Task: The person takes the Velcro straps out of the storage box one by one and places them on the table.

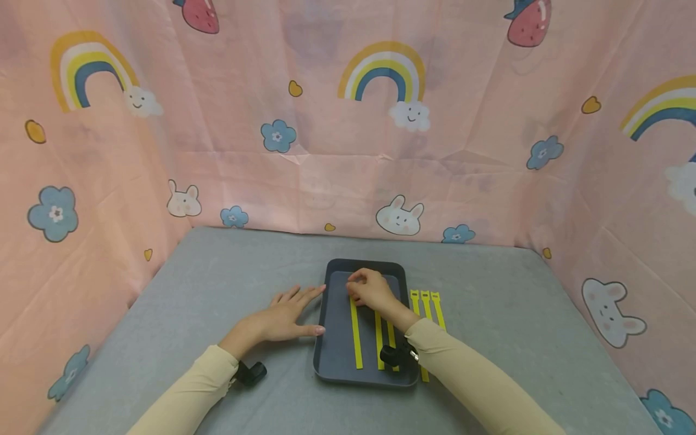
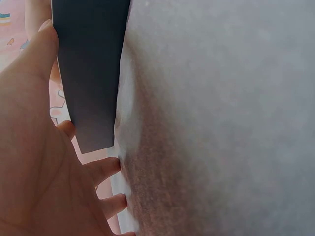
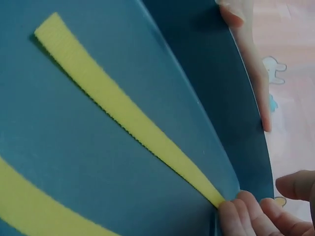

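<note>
A dark grey tray [image 1: 339, 374] lies on the table. My left hand [image 1: 280, 317] is spread flat beside it, with its thumb and fingertips at the tray's left rim. Over the tray's far part, my right hand [image 1: 372, 293] has curled fingers at the far end of a yellow hook-and-loop cable tie [image 1: 356, 338]. That end is hidden by the fingertips, and the fuzzy tie [image 3: 123, 108] stretches away from them across the tray floor. Two more yellow ties [image 1: 379, 341] lie in the tray to its right, partly covered by the right hand and wrist.
Right of the tray, several yellow ties [image 1: 426, 299] with slotted heads lie side by side on the grey tabletop [image 1: 244, 260], partly hidden by the right forearm. A pink patterned curtain [image 1: 326, 181] encloses the table's back and sides. Each wrist wears a small black camera [image 1: 251, 373].
</note>
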A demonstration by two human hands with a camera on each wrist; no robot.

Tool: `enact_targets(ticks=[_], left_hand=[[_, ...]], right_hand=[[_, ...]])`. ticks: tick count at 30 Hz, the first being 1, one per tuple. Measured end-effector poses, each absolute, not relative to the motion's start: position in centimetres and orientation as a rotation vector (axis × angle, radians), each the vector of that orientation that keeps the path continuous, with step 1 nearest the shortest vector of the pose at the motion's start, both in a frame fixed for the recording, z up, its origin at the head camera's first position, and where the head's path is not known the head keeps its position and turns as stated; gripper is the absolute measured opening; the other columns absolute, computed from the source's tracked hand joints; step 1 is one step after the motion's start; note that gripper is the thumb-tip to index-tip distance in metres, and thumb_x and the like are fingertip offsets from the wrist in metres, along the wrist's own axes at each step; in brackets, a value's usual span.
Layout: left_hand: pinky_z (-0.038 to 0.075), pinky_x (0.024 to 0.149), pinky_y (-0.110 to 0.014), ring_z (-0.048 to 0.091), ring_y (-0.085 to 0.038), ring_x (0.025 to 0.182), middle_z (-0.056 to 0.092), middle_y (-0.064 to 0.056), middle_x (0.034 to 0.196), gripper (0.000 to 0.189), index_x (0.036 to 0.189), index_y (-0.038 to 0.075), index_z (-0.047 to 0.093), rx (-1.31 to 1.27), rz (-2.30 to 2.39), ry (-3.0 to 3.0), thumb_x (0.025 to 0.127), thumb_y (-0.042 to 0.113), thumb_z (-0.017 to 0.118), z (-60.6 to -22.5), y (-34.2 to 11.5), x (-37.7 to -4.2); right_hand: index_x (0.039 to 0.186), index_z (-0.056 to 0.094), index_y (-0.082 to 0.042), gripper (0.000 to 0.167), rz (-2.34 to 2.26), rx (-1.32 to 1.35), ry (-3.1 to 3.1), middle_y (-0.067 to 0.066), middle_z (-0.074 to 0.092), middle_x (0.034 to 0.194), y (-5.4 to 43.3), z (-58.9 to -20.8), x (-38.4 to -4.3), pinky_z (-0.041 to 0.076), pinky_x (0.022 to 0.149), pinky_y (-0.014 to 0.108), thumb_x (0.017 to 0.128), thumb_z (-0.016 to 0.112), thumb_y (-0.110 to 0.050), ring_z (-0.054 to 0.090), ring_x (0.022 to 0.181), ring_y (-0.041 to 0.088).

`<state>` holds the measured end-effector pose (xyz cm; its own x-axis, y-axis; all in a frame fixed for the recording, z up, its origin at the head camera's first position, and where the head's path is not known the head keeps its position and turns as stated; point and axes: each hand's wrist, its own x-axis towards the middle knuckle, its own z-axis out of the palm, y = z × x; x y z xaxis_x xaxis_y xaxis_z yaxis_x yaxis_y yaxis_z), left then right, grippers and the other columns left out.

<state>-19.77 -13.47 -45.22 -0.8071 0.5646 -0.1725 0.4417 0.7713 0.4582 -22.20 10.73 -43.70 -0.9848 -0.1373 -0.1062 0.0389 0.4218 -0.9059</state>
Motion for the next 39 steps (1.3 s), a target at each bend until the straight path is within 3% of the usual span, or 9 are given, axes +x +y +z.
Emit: enact_targets(ticks=[7,21,39], left_hand=[[0.009,0.120,-0.068,0.009,-0.041,0.155,0.019,-0.002,0.168,0.090,0.159,0.039,0.011,0.774,0.583,2.672,0.087,0.073,0.054,-45.2,-13.5,-19.7],[0.009,0.119,-0.069,0.009,-0.041,0.155,0.019,-0.003,0.167,0.090,0.159,0.038,0.010,0.786,0.573,2.673,0.088,0.073,0.053,-45.3,-13.5,-19.7],[0.008,0.120,-0.068,0.009,-0.041,0.155,0.020,-0.003,0.167,0.090,0.159,0.038,0.011,0.786,0.580,2.671,0.088,0.072,0.054,-45.2,-13.5,-19.7]], right_hand=[[0.112,0.064,0.002,0.021,-1.642,-0.091,2.540,0.024,0.071,0.099,11.2,-43.4,-22.5,0.061,0.071,0.038,0.095,0.063,-0.011,0.071,0.083,0.033],[0.117,0.068,0.000,0.039,-1.326,-0.159,2.763,0.010,0.067,0.072,11.5,-44.5,-23.2,0.051,0.050,0.029,0.086,0.078,-0.023,0.057,0.051,0.015],[0.107,0.072,0.004,0.033,-1.187,-0.215,2.974,0.010,0.067,0.073,10.8,-45.5,-23.4,0.042,0.054,0.025,0.082,0.080,-0.017,0.054,0.058,0.014]])
